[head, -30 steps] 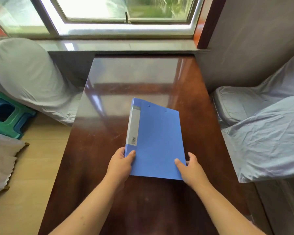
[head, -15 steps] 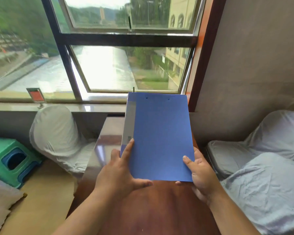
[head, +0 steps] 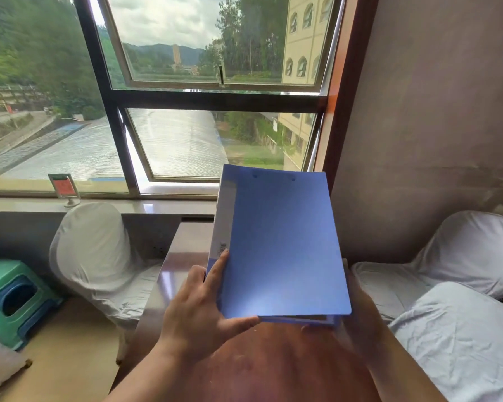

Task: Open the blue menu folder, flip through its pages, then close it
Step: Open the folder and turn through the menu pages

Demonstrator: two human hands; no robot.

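Observation:
The blue menu folder [head: 282,242] is held up above the brown table [head: 262,369], tilted toward me, with its white-labelled spine on the left. Its front cover has lifted slightly at the bottom edge, showing a thin gap. My left hand [head: 198,311] grips the lower left corner, thumb under the bottom edge and index finger along the spine. My right hand [head: 360,309] holds the lower right side from behind, mostly hidden by the cover.
White-covered chairs stand on the left [head: 93,253] and the right [head: 462,314] of the table. A green and blue stool [head: 12,300] sits on the floor at left. A small red sign [head: 64,187] stands on the windowsill beneath the large window [head: 186,111].
The folder was lifted off the table and raised in front of me while my view tilted up to the window. My right hand slid behind the cover, and the cover's bottom edge parted slightly.

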